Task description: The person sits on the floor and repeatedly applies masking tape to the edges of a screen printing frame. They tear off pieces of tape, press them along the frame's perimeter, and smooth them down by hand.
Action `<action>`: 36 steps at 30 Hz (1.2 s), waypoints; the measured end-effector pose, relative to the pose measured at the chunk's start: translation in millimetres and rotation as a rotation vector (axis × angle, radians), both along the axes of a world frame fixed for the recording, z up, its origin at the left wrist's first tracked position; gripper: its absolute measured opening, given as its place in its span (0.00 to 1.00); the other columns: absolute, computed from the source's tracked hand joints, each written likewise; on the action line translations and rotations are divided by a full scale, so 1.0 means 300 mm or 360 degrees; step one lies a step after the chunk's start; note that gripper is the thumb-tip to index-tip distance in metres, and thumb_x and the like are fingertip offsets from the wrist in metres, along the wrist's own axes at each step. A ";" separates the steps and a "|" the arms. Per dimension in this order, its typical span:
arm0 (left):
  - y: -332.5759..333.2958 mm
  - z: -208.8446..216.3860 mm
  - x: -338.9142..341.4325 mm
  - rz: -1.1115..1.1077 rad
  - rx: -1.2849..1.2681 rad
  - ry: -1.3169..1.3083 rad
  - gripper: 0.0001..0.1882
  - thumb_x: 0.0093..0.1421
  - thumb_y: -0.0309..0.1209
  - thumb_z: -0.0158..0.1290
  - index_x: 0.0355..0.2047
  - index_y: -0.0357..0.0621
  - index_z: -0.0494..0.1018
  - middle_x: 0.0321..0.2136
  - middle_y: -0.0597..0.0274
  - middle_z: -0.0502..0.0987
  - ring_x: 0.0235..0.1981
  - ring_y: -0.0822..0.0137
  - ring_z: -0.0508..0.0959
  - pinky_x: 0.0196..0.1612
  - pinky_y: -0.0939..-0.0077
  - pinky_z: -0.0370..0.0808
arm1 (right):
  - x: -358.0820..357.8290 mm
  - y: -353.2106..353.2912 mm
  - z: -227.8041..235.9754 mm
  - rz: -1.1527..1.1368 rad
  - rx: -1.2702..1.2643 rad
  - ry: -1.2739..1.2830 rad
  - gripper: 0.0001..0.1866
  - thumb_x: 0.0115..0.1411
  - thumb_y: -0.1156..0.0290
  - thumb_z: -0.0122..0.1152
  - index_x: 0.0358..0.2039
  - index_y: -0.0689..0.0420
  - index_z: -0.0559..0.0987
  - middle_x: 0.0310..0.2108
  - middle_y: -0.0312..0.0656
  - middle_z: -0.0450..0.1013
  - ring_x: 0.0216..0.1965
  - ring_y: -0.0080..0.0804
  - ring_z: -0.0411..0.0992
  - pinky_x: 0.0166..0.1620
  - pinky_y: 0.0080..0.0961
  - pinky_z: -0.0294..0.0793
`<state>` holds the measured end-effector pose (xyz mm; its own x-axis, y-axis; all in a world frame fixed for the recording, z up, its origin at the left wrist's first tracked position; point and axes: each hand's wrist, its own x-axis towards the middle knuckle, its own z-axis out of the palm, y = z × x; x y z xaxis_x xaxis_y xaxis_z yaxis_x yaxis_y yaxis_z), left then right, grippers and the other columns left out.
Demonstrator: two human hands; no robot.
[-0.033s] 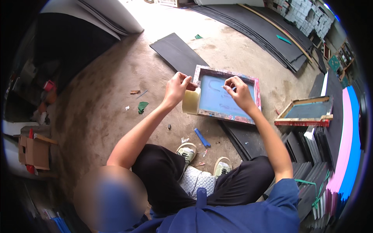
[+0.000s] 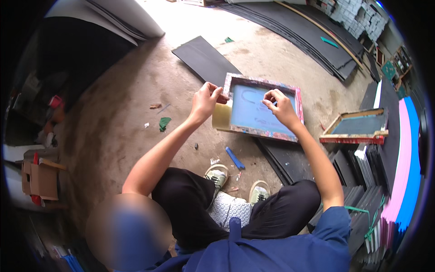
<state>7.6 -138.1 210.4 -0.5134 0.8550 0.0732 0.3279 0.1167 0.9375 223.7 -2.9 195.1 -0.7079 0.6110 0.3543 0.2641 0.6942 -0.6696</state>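
Nearby, our right hand point(image 2: 282, 107) bends over the framed screen point(image 2: 266, 133), thumb toward forefinger; our left hand point(image 2: 205, 100), curled at its left edge, partly hides a yellowish roll point(image 2: 221, 118). Whether either pinches anything, we cannot tell. Beyond, the far-left corner conceals part of a dark sheet point(image 2: 205, 58).

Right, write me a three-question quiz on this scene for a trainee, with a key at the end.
1. Which hand is nearer the yellowish tape, left or right?
2. Fill in the blank: in this view, the right hand appears over the ____.
3. True or false: the blue strip lies inside the cardboard box.

Key:
1. The left hand.
2. Framed screen.
3. False; it lies on the floor, in front of the shoes.
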 end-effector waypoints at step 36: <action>0.254 -0.309 0.251 -0.0375 -0.0316 -0.0528 0.10 0.63 0.33 0.45 0.34 0.37 0.63 0.33 0.51 0.78 0.36 0.67 0.79 0.40 0.77 0.74 | 0.525 0.003 -0.459 -0.0782 -0.0384 -0.0865 0.09 0.57 0.72 0.47 0.34 0.58 0.75 0.25 0.51 0.74 0.32 0.50 0.74 0.37 0.40 0.73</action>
<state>83.0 -61.8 117.6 -0.2713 0.9322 -0.2395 0.0526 0.2628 0.9634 381.2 -2.0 57.3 -0.3719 0.9163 -0.1486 0.8393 0.2635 -0.4756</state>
